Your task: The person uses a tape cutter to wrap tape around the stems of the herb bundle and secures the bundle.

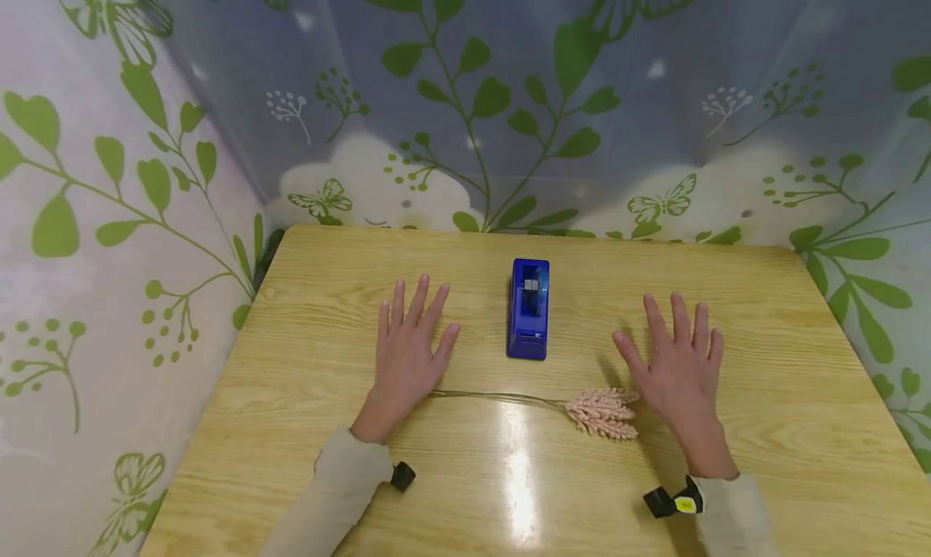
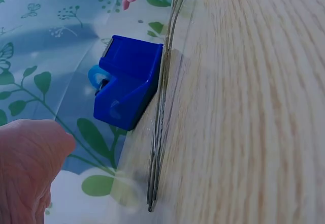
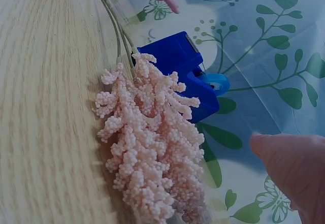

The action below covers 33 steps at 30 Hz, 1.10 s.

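Observation:
A blue tape dispenser (image 1: 528, 322) stands on the table between the two hands. In the right wrist view a light-blue tape roll (image 3: 217, 84) and a serrated cutting edge show on it. Nearer the person lies a spray of pink artificial flowers (image 1: 602, 414), its thin stems (image 2: 161, 107) pointing left. My left hand (image 1: 409, 351), fingers straight and spread, is just beyond the stem ends and holds nothing. On the other side, my right hand (image 1: 676, 371) is likewise spread, to the right of the flower heads, holding nothing. Whether the palms touch the tabletop I cannot tell.
The wood-grain table (image 1: 291, 476) has rounded far corners. Behind it and at the sides hangs a curtain (image 1: 509, 137) printed with green leaves and butterflies. Each wrist carries a small black camera (image 1: 659, 502) on a strap.

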Each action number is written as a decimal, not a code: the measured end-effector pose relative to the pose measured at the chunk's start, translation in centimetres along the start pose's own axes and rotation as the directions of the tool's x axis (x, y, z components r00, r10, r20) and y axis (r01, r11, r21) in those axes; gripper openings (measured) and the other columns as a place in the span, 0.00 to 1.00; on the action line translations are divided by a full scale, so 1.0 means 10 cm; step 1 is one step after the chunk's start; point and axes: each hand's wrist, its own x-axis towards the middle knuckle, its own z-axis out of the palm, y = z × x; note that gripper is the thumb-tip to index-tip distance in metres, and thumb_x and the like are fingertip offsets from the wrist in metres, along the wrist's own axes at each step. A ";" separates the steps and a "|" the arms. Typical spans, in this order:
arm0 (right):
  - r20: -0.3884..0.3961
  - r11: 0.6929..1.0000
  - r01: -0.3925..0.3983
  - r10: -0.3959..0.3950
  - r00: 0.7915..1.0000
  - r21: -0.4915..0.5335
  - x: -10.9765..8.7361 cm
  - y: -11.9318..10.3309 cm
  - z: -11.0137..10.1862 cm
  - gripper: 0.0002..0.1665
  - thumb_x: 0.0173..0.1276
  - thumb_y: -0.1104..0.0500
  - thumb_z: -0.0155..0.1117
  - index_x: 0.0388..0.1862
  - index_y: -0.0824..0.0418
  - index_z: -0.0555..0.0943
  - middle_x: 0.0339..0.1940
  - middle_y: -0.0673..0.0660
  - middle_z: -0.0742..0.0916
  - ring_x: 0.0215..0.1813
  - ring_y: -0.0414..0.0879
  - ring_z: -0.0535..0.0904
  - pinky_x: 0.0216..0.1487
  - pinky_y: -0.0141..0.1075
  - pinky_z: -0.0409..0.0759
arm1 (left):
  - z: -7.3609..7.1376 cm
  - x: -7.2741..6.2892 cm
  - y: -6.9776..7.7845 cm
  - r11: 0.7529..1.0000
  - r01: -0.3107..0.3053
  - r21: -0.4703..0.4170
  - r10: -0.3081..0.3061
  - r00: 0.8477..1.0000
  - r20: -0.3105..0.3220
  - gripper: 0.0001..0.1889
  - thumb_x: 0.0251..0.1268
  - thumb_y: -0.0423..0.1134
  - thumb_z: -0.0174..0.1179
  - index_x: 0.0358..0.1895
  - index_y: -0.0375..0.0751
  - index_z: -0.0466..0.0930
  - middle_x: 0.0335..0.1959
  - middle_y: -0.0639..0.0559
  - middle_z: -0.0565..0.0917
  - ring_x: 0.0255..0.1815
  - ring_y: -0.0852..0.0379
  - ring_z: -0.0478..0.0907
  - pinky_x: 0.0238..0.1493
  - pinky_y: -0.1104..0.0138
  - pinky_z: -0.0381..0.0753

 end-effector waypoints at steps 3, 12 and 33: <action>0.003 1.000 0.000 0.000 1.000 -0.007 0.00 0.00 0.00 0.49 0.79 0.28 0.45 0.88 0.48 0.49 0.87 0.66 0.49 0.85 0.71 0.32 0.76 0.74 0.35 | 0.00 0.01 0.01 1.000 0.001 0.004 -0.001 1.000 0.011 0.33 0.84 0.60 0.42 0.85 0.56 0.55 0.86 0.48 0.49 0.87 0.43 0.30 0.83 0.40 0.35; 0.000 0.999 0.035 -0.035 0.999 0.006 0.05 -0.21 0.07 0.49 0.78 0.30 0.51 0.86 0.55 0.55 0.85 0.70 0.52 0.84 0.73 0.37 0.75 0.75 0.40 | 0.03 0.14 0.17 0.997 -0.065 -0.029 0.067 0.995 0.068 0.33 0.85 0.55 0.44 0.85 0.47 0.53 0.86 0.46 0.48 0.86 0.40 0.35 0.81 0.39 0.48; 0.139 0.810 0.061 -0.173 0.975 0.583 0.20 -0.81 0.30 0.15 0.80 0.57 0.62 0.53 0.67 0.88 0.26 0.58 0.85 0.23 0.42 0.72 0.24 0.32 0.70 | 0.25 0.62 0.47 0.919 -0.356 -0.168 0.380 0.914 0.142 0.30 0.80 0.41 0.59 0.78 0.34 0.65 0.81 0.41 0.64 0.82 0.45 0.58 0.79 0.56 0.62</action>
